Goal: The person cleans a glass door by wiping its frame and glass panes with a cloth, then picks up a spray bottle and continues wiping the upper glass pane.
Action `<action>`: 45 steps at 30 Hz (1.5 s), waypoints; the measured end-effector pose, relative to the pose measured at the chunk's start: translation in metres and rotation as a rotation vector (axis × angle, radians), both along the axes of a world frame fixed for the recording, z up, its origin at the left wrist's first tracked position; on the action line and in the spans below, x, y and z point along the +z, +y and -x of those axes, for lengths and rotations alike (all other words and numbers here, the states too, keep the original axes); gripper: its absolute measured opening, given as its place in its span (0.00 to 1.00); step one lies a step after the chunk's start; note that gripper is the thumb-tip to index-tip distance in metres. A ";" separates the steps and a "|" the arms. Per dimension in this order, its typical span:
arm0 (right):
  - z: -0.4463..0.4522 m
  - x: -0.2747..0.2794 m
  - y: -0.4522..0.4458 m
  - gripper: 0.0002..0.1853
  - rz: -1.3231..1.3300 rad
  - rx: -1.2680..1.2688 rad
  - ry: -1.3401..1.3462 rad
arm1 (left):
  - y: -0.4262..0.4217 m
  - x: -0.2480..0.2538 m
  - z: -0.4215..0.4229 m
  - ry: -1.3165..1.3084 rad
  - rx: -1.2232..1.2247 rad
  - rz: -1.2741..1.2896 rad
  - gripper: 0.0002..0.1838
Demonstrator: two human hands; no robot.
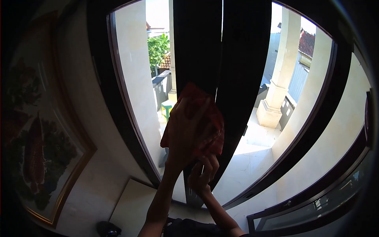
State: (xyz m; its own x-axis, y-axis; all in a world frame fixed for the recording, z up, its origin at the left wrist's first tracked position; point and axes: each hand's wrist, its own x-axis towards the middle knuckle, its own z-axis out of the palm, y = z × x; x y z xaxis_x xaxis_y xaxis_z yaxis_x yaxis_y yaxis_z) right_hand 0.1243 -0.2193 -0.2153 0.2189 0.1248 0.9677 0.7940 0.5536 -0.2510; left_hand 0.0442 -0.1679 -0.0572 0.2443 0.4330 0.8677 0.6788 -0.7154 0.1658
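A red cloth (pixel 189 93) lies against the dark frame (pixel 199 47) where two glass door panels meet. My left hand (pixel 186 122) is spread over the cloth and presses it to the frame, fingers apart and pointing up. Lower down, my right hand (pixel 203 172) is closed just below the cloth's bottom edge, close to the frame. What its fingers hold, if anything, is too dark to make out.
A gold-framed picture (pixel 85 158) hangs on the left wall. Beyond the glass are a pillar (pixel 278 91) and a green stool (pixel 167 106). A dark object (pixel 107 228) sits at the lower left. Another glazed frame (pixel 312 209) stands at the lower right.
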 end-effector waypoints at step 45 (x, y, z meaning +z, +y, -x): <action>-0.065 0.213 0.090 0.33 0.044 -0.368 -0.919 | 0.174 0.023 0.199 -0.273 0.377 -0.429 0.35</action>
